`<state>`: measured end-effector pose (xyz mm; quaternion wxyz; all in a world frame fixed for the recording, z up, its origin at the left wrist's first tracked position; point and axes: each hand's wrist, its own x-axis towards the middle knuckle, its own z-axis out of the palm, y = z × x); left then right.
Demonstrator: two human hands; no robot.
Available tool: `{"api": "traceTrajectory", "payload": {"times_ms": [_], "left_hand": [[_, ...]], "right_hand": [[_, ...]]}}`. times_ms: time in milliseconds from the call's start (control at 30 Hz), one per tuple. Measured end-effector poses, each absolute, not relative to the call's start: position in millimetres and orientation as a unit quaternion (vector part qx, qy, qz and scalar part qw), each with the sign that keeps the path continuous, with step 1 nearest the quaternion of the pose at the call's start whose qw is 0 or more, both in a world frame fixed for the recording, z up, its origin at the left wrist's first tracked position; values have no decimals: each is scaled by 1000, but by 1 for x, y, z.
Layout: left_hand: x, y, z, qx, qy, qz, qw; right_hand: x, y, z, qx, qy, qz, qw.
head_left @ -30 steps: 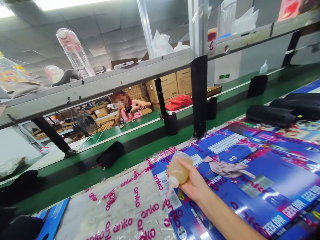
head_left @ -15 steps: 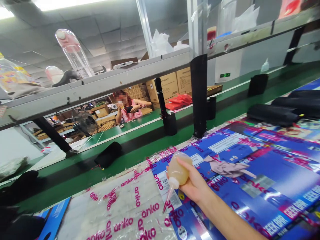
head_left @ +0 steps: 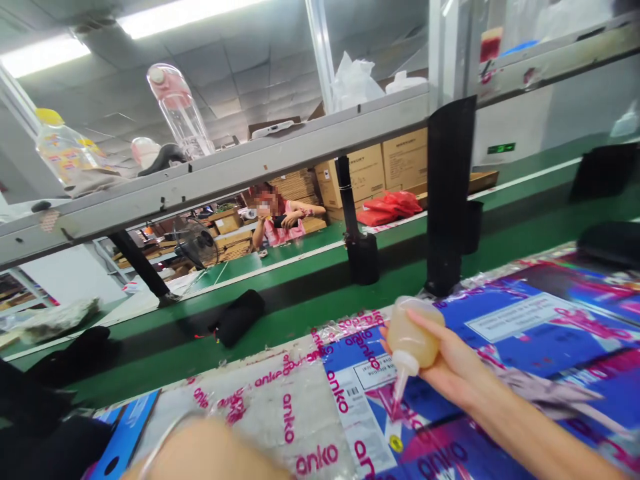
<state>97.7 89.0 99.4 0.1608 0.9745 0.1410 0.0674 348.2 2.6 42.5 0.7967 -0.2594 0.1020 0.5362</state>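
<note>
The grip of the right hand (head_left: 463,367) pinches a translucent amber-filled squeeze bottle (head_left: 413,337), nozzle aimed down at a blue printed sheet (head_left: 500,350); the blurred left forearm (head_left: 205,453) hides its grip.

We get bright ceiling strip lights (head_left: 185,15), glare on the plastic film (head_left: 260,413) below them, bowed frame edges, and a blurred left forearm (head_left: 205,453) beside the sharp right hand (head_left: 450,363).

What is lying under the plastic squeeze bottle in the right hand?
Under the translucent plastic squeeze bottle lies a blue printed anko sheet with a white label. The part of the sheet directly beneath the right hand is covered, so it cannot be seen.
</note>
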Motion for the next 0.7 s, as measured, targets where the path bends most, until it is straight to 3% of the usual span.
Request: {"api": "traceTrajectory", "payload": {"times_ms": [133, 200, 400, 700], "left_hand": [[182, 156, 108, 958, 158, -48, 234], [228, 187, 97, 943, 223, -46, 241], [334, 233, 49, 885, 385, 126, 229], [400, 249, 34, 800, 397, 334, 303]], "right_hand": [[364, 4, 35, -270, 140, 530, 792], [368, 1, 33, -270, 155, 524, 793], [368, -6, 42, -294, 153, 506, 797], [366, -5, 52, -328, 202, 489, 783]]}}
